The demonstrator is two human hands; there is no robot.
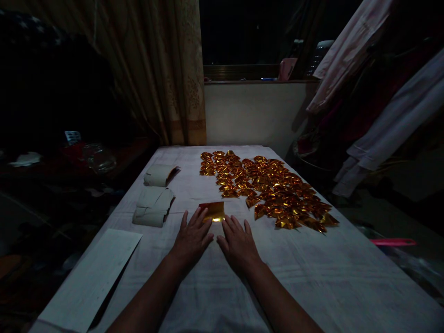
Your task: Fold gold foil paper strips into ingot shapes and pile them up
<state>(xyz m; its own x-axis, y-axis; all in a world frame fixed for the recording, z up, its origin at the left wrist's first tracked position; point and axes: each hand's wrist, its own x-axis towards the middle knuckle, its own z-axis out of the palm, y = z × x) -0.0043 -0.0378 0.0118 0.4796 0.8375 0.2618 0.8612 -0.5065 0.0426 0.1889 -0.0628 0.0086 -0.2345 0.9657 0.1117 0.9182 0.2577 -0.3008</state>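
A sheet of shiny gold foil paper (214,211) lies in front of me on the cloth-covered table (222,296). My left hand (192,235) rests palm down at its near left corner, the fingers stretched out and partly over it. At the right edge of the sheet lies my right hand (239,238), also flat with fingers extended. Beyond and to the right spreads a large group of folded gold foil pieces (267,180), set close together in rough rows.
Left of my hands are two curled stacks of pale paper (153,206) (160,175). Nearer me at the table's left edge is a flat pale board (99,273). Clothes (398,115) hang at the right, a curtain (180,69) at the back left. A pink cup (287,68) stands on the sill.
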